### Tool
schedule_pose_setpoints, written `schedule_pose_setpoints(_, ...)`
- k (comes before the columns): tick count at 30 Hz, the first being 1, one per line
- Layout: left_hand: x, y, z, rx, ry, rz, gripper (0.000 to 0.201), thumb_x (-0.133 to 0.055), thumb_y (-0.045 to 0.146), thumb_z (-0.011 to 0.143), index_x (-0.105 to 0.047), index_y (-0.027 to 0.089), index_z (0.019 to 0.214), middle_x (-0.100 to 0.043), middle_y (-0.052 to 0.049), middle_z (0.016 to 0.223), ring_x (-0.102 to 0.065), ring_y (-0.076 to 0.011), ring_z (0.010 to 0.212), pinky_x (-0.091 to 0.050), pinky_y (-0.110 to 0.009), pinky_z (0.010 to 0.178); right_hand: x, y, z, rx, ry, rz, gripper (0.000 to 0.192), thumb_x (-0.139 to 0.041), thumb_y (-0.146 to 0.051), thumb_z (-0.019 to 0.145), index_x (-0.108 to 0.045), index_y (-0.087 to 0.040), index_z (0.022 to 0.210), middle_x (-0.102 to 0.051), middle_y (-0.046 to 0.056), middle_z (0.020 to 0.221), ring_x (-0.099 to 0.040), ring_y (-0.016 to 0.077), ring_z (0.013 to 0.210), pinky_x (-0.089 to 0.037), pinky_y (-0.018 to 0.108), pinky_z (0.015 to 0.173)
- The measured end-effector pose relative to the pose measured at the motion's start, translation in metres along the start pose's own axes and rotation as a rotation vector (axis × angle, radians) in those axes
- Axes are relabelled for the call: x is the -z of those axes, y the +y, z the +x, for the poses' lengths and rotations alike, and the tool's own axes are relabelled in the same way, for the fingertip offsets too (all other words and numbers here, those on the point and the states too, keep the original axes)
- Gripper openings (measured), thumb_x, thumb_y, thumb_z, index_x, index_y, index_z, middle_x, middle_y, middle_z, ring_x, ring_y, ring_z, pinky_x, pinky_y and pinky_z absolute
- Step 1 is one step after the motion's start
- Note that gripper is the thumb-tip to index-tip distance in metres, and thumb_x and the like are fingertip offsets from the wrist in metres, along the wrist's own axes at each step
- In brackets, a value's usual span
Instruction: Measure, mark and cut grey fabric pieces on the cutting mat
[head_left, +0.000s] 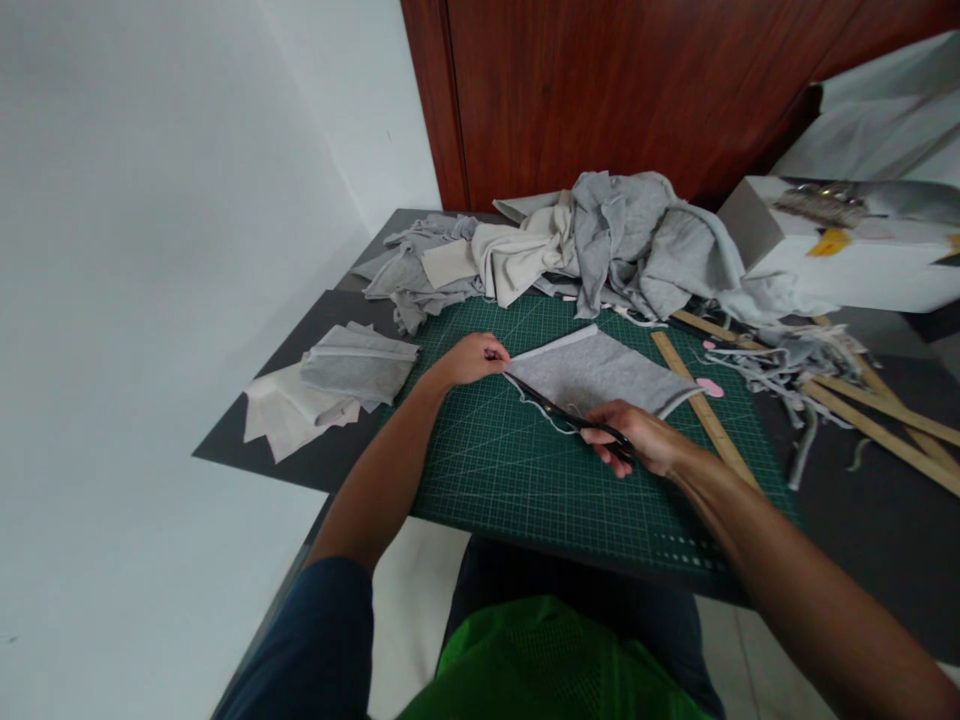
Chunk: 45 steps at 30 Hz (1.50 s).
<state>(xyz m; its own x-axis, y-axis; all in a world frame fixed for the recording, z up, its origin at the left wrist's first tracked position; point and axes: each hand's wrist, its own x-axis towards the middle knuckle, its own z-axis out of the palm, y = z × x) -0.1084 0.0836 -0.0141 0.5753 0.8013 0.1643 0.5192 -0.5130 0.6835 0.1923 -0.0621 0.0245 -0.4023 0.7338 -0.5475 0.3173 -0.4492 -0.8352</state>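
My right hand (pixel 637 438), centre-right of the frame, is closed around the handles of the black scissors (pixel 570 418). The blades lie along the near edge of the grey fabric piece (pixel 592 368), pointing toward my left hand. A loose thread trails off that edge beside the blades.

My left hand (pixel 471 358), at centre frame, pinches the left corner of the same fabric piece, fingers closed on it. The piece lies flat on the green cutting mat (pixel 525 470).

Right of the fabric piece, a wooden ruler (pixel 701 405) lies slantwise on the mat, with a small pink chip (pixel 709 387) touching it. More wooden sticks (pixel 877 420) and grey offcut strips (pixel 787 360) lie at right.

At upper centre, a heap of grey and cream cloth (pixel 585 240) lies at the far edge of the mat. At left, folded grey pieces (pixel 358 362) lie on pale ones (pixel 289 410).

At upper right, a white box (pixel 840 260); something metallic and a yellow object rest on top of it, and I cannot tell what is inside.
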Motion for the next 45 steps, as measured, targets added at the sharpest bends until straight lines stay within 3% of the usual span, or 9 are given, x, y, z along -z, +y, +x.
schedule_pose_setpoints(4,0.004,-0.001,0.0,0.094,-0.027,-0.029,0.01,-0.074,0.015,0.08,-0.081,0.016,0.086,-0.074,-0.001,0.076,-0.063,-0.0119,0.068,-0.049,-0.023,0.069,0.001,0.002,0.001,0.007,-0.011,0.016,0.046,-0.083,-0.057,0.061,-0.057,-0.019,0.062,-0.058,0.0,0.05,-0.053,0.0123,0.037,-0.036,0.024,0.037)
schedule_pose_setpoints(9,0.003,-0.002,-0.001,0.109,0.03,0.038,0.016,-0.065,0.012,0.083,-0.08,0.016,0.088,-0.075,-0.001,0.077,-0.067,-0.013,0.072,-0.051,-0.023,0.072,0.0,0.002,0.001,0.005,-0.01,0.016,0.045,-0.082,-0.056,0.061,-0.057,-0.019,0.061,-0.058,0.0,0.049,-0.053,0.0124,0.036,-0.037,0.025,0.037)
schedule_pose_setpoints(14,0.001,-0.002,0.0,-0.045,0.021,0.128,0.029,-0.057,0.007,0.085,-0.083,0.019,0.089,-0.076,-0.005,0.098,-0.068,-0.0147,0.088,-0.054,-0.027,0.088,0.0,0.002,0.001,0.01,-0.018,0.016,0.043,-0.082,-0.054,0.063,-0.057,-0.019,0.06,-0.059,0.0,0.049,-0.053,0.0125,0.037,-0.037,0.025,0.037)
schedule_pose_setpoints(18,0.002,-0.004,0.002,-0.136,-0.025,0.152,0.036,-0.053,0.004,0.087,-0.084,0.022,0.082,-0.074,-0.005,0.098,-0.068,-0.0157,0.094,-0.053,-0.03,0.097,0.0,0.002,0.0,0.008,-0.014,0.017,0.043,-0.082,-0.054,0.063,-0.057,-0.019,0.061,-0.058,0.0,0.049,-0.053,0.0127,0.037,-0.037,0.025,0.037)
schedule_pose_setpoints(25,0.005,-0.008,-0.001,-0.054,0.012,0.114,0.012,-0.071,0.018,0.085,-0.083,0.018,0.085,-0.073,-0.005,0.094,-0.065,-0.0139,0.08,-0.052,-0.025,0.077,0.002,0.004,0.001,0.006,-0.012,0.005,0.041,-0.08,-0.053,0.064,-0.057,-0.019,0.062,-0.058,0.0,0.049,-0.053,0.0128,0.037,-0.037,0.025,0.037)
schedule_pose_setpoints(28,0.007,-0.009,-0.001,-0.006,0.036,0.098,0.012,-0.072,0.024,0.084,-0.082,0.017,0.082,-0.073,-0.005,0.089,-0.063,-0.0128,0.074,-0.049,-0.024,0.07,0.002,0.006,0.002,0.017,-0.026,-0.001,0.041,-0.08,-0.053,0.066,-0.057,-0.019,0.062,-0.058,0.0,0.05,-0.052,0.0123,0.036,-0.037,0.025,0.037)
schedule_pose_setpoints(38,0.006,-0.018,0.002,0.072,0.077,-0.032,0.014,-0.065,0.013,0.082,-0.078,0.015,0.087,-0.074,-0.002,0.082,-0.065,-0.0122,0.073,-0.052,-0.023,0.072,0.0,0.003,0.0,0.011,-0.029,0.019,0.044,-0.081,-0.056,0.064,-0.057,-0.019,0.065,-0.06,0.0,0.051,-0.054,0.0134,0.037,-0.036,0.025,0.037)
schedule_pose_setpoints(45,0.008,-0.018,0.003,-0.022,0.039,0.01,0.019,-0.063,0.012,0.084,-0.082,0.018,0.082,-0.075,-0.004,0.09,-0.067,-0.0129,0.079,-0.053,-0.024,0.077,0.003,0.0,0.0,0.022,-0.064,0.048,0.043,-0.08,-0.056,0.068,-0.06,-0.018,0.071,-0.061,0.0,0.053,-0.054,0.0132,0.037,-0.036,0.026,0.036)
